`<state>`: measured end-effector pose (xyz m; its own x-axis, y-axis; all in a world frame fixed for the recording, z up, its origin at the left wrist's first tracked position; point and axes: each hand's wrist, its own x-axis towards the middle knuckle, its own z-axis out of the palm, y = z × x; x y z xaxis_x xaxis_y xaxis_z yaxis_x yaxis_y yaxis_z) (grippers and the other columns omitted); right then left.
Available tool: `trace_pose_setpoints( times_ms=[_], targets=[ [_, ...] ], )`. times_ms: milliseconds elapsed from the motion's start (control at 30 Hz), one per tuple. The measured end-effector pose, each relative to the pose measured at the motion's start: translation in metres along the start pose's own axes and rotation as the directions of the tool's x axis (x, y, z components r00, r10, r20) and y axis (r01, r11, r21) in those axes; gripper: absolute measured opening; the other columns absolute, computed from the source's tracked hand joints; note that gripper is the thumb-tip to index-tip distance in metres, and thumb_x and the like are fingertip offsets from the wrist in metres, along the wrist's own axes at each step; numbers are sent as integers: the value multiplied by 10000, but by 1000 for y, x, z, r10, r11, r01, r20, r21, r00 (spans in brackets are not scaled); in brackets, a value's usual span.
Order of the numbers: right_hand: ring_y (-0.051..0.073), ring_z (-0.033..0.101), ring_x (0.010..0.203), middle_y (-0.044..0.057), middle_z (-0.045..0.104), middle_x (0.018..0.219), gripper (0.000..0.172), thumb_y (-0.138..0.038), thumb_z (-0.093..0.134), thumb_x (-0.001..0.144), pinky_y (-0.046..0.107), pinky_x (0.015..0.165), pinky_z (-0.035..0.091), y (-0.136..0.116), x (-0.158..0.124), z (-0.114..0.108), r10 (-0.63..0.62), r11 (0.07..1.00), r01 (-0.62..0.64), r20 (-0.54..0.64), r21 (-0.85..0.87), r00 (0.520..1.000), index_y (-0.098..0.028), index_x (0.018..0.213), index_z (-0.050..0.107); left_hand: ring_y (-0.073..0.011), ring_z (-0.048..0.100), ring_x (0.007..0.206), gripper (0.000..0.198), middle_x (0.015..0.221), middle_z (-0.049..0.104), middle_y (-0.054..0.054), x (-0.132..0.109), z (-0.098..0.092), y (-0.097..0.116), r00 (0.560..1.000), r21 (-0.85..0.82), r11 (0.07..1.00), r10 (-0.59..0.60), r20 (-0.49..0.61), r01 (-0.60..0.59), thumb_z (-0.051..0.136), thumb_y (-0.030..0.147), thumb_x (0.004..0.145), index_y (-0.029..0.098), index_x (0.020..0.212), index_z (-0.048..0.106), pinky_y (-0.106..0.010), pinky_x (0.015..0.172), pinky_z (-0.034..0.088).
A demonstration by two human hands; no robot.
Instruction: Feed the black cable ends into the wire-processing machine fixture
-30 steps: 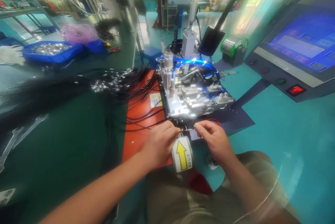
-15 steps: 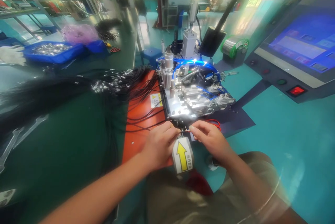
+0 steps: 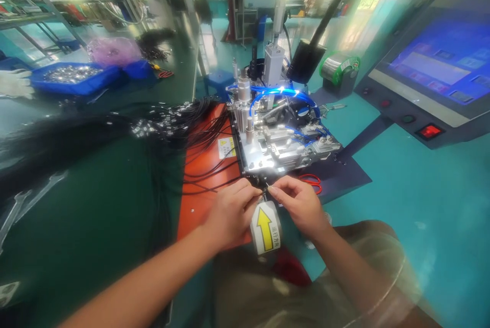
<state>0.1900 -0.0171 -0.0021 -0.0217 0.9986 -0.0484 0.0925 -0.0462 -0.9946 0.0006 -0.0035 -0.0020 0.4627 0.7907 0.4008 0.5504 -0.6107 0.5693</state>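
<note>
My left hand point(image 3: 231, 213) is closed in a pinch on the end of a thin black cable point(image 3: 263, 192), just in front of the metal machine point(image 3: 273, 146). Fingertips of my right hand point(image 3: 300, 205) pinch at the fine wire sticking out of that cable end, almost touching the left fingertips. How the wire lies between the fingers is too small to make out. Below both hands is a white guard with a yellow arrow point(image 3: 265, 227). Other black cables point(image 3: 210, 164) run over the orange plate point(image 3: 193, 220) beside my left hand.
Red-handled scissors point(image 3: 312, 182) lie right of the machine, below a solder spool point(image 3: 339, 68). A control screen point(image 3: 440, 62) stands at right. On the left bench are a cable bundle point(image 3: 76, 139), wrenches point(image 3: 34, 200) and a blue tray point(image 3: 38, 80) of small metal parts.
My right hand has moved slightly left, closing the gap to my left hand. Less of the wire shows between them, and more of the red scissor handles is visible.
</note>
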Motion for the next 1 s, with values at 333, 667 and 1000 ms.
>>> trace_pose_setpoints(
  times_ms=[333,667,1000],
  targets=[
    [145,556,686,19,655,726,214,-364,731,795,268,652,455,7,1,18,25,991,-7,-133,132,991,-158,756,685,-125,560,717,152,811,617,-29,0,-2,-3,997,-93,994,67,41,-63,547,203,942,179,977,694,-234,641,441],
    [133,518,647,-3,577,715,326,-507,638,865,254,608,424,6,-3,-13,116,993,-117,5,27,993,-183,883,658,-134,563,738,189,817,616,-32,0,-2,-1,999,33,999,22,44,-23,512,241,962,189,951,693,-248,652,428],
    [137,508,621,-19,536,681,362,-535,557,905,257,573,408,-10,5,-18,87,988,-68,133,-140,987,-198,777,592,-142,564,747,182,833,624,-38,0,-2,3,998,91,995,40,38,-43,511,229,957,177,937,685,-261,660,428]
  ],
)
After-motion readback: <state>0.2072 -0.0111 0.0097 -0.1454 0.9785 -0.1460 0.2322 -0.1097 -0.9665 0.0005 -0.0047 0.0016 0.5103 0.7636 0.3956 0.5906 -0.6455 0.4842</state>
